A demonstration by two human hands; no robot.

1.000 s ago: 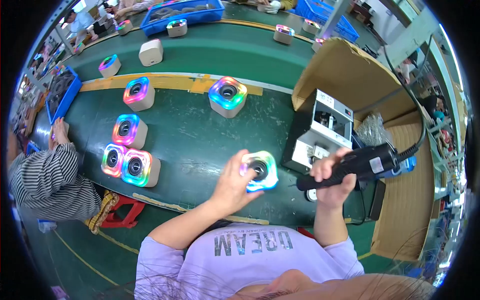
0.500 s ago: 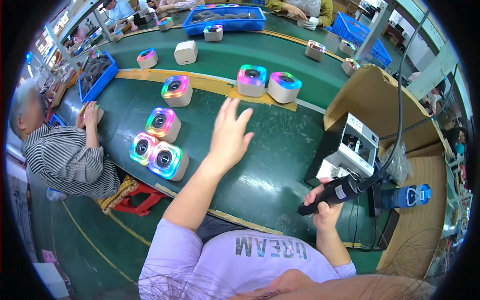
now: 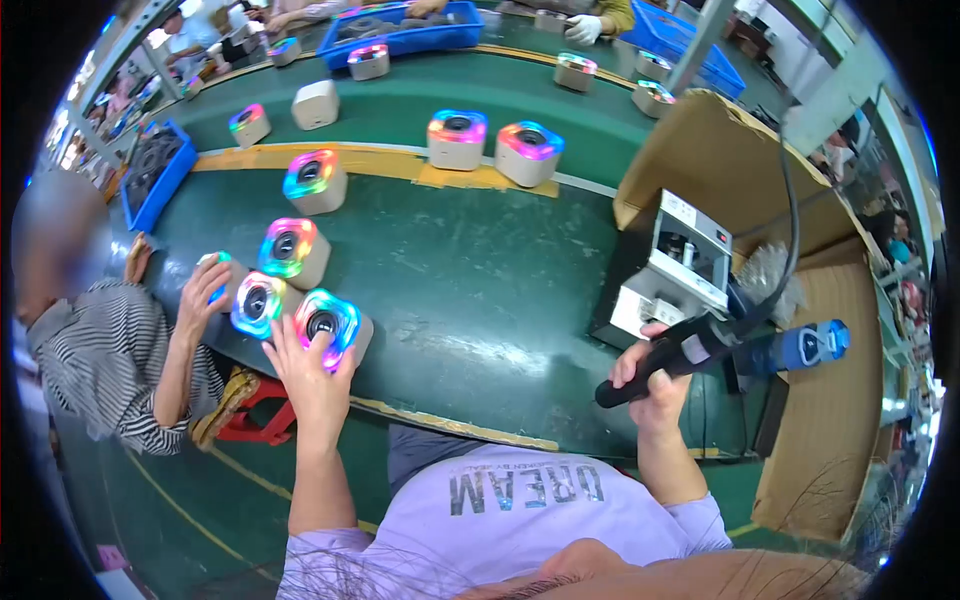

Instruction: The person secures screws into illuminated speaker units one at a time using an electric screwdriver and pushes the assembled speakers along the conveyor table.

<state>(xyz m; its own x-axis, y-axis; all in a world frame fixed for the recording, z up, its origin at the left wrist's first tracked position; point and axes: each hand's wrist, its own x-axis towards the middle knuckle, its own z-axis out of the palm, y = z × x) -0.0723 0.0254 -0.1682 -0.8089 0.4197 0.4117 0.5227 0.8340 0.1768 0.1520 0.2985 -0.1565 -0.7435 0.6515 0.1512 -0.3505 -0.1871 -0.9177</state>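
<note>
At the green bench: my two hands work well apart, one among the lit speakers, one near a machine.
Left hand: fingers spread at the near-left edge of a glowing speaker, thumb over its face; whether they grip it I cannot tell.
Speaker's place: just beyond my left palm, far to the left of my right hand, close beside another lit speaker.
Right hand: clamped around a black corded tool, on my side of the machine.
Co-worker's hand: on a further speaker, left of mine.
Across the bench: two lit speakers stand side by side on yellow tape.
</note>
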